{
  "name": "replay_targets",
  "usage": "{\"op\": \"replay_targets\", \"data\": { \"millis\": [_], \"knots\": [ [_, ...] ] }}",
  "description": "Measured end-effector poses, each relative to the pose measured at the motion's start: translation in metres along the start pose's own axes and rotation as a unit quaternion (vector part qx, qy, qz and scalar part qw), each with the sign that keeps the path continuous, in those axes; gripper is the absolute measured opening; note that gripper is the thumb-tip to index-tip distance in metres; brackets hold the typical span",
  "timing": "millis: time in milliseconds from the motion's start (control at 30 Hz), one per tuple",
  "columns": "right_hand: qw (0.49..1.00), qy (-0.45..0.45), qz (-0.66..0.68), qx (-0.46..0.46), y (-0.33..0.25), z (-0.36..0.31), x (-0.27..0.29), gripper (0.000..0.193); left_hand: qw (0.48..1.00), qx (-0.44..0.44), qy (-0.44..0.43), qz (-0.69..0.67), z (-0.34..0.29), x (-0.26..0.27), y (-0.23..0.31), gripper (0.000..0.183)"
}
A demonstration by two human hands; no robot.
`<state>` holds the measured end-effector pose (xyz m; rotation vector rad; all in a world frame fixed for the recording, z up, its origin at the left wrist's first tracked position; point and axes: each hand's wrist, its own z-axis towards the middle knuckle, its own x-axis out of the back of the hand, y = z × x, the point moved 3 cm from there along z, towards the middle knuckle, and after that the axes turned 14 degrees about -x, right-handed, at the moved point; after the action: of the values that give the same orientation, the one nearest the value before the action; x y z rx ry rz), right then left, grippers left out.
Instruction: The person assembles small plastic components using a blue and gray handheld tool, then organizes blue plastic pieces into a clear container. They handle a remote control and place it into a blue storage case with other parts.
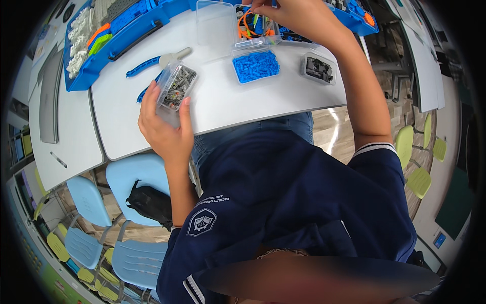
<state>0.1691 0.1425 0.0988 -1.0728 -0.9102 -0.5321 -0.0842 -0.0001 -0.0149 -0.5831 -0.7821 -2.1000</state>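
My left hand [166,130] grips a small clear plastic box [177,87] of grey parts, its thumb and fingers on opposite sides. The box tilts above the white table. At the far edge my right hand [283,9] hangs over an open clear box [277,38] holding orange bands and mixed small pieces. Its fingers are bent and pressed together; whatever they may hold is hidden. Nearer me stands a clear box of blue pegs [255,66]. To its right sits a clear box of black parts [320,69].
Blue curved pieces [144,66] and a light grey piece [174,57] lie beside my left hand. A large blue tray [86,81] of sorted white, grey, orange and green parts stands far left. Another blue tray is partly visible at far right. Light blue chairs [136,175] stand left, one bearing a black bag [150,203].
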Motion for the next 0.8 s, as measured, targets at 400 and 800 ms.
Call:
{"op": "replay_targets", "data": {
  "millis": [400,800],
  "knots": [
    [0.992,0.125,0.021,0.017,-0.059,-0.047,-0.004,0.029,1.0,-0.005,0.02,-0.009,0.0,0.0,-0.001,0.05],
    [0.992,-0.028,-0.102,0.07,-0.087,-0.087,-0.102,0.046,0.996,-0.041,-0.074,0.016,0.0,0.005,0.0,0.054]
  ]
}}
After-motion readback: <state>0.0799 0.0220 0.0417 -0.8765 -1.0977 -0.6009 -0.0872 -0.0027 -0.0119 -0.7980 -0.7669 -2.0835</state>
